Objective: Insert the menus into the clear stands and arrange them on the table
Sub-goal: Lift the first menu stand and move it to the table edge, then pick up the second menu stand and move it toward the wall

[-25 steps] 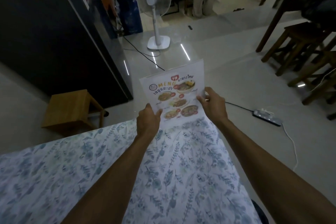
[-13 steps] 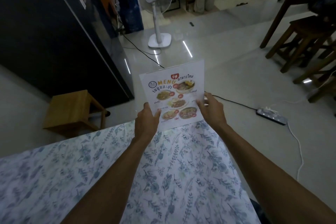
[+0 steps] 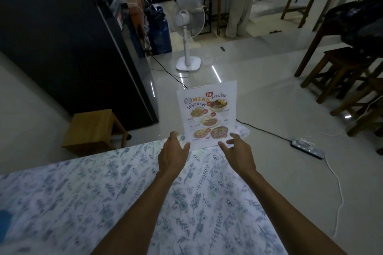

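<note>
A white menu sheet with food pictures (image 3: 207,114) stands upright in a clear stand at the far corner of the table, which is covered by a blue floral cloth (image 3: 124,192). My left hand (image 3: 173,156) hovers just left of the stand's base, fingers spread and off the menu. My right hand (image 3: 238,151) is just right of the base, fingers apart, holding nothing. The stand's clear base is hard to make out behind my fingers.
A low wooden stool (image 3: 93,128) sits on the floor beyond the table's left edge beside a black fridge (image 3: 72,37). A white standing fan (image 3: 187,33), a power strip (image 3: 307,148) with cords, dark wooden stools (image 3: 342,72) and a standing person (image 3: 242,0) lie beyond.
Both hands gripped the menu's lower corners before; now they have let go and drawn back slightly with fingers spread. The menu stands by itself at the table corner.
</note>
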Action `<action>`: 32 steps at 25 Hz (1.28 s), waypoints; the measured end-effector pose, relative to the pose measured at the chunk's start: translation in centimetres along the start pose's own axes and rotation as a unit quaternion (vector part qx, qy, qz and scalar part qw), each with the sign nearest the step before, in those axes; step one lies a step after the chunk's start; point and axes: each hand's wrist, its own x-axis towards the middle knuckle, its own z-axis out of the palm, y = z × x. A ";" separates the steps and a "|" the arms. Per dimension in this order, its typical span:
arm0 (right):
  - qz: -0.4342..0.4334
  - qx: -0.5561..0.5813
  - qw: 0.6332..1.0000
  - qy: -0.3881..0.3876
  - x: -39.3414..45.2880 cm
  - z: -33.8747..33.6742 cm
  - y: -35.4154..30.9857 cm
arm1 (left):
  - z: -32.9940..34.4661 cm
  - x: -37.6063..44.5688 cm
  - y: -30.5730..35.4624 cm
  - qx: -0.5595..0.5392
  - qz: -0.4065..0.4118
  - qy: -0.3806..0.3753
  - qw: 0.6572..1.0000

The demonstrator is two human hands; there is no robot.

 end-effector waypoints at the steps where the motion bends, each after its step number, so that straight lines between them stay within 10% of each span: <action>1: -0.004 0.005 1.000 -0.008 -1.8 0.9 -0.4 | -0.4 -1.5 -0.9 -0.014 -0.009 0.007 1.000; 20: -0.153 0.007 0.984 -0.089 -31.5 19.9 -13.4 | -14.3 -20.2 -22.2 -0.131 -0.099 0.018 0.986; 32: -0.150 0.012 0.986 -0.070 -43.4 25.9 -19.3 | -22.5 -27.4 -33.6 -0.211 -0.001 0.051 0.976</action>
